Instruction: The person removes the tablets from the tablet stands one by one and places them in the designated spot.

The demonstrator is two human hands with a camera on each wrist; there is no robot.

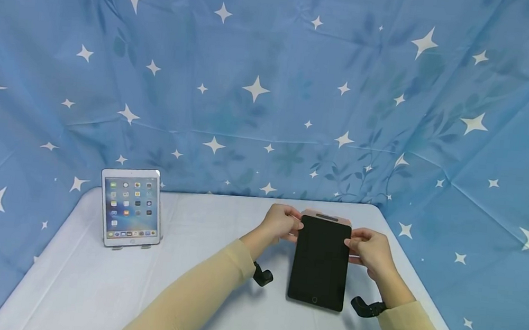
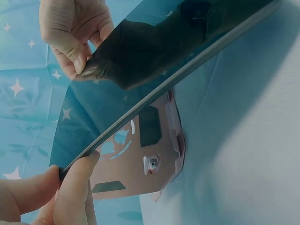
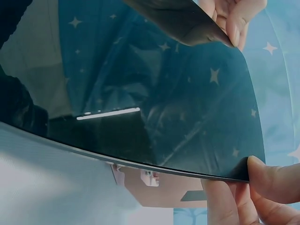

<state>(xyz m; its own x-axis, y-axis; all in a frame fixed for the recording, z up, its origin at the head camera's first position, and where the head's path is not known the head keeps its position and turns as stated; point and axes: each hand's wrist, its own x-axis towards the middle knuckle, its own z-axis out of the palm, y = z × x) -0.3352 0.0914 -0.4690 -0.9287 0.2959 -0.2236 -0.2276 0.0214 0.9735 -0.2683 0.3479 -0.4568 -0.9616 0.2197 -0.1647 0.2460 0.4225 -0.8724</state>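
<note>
A thin black tablet (image 1: 319,266), its screen dark and a round button near the lower edge, leans back with its top away from me at the right of the table. My left hand (image 1: 279,222) pinches its upper left side, thumb in front and fingers behind. On the upper right side my right hand (image 1: 370,249) pinches it the same way. Behind the tablet stands a pink metal tablet stand (image 2: 136,164) with cut-outs and dark pads. Only the stand's top edge shows above the tablet in the head view.
A white tablet (image 1: 131,205) with its home screen lit stands upright at the table's left, on small metal feet (image 1: 146,246). The table (image 1: 221,214) has a white cloth. A blue curtain (image 1: 250,116) with white stars surrounds its back and sides.
</note>
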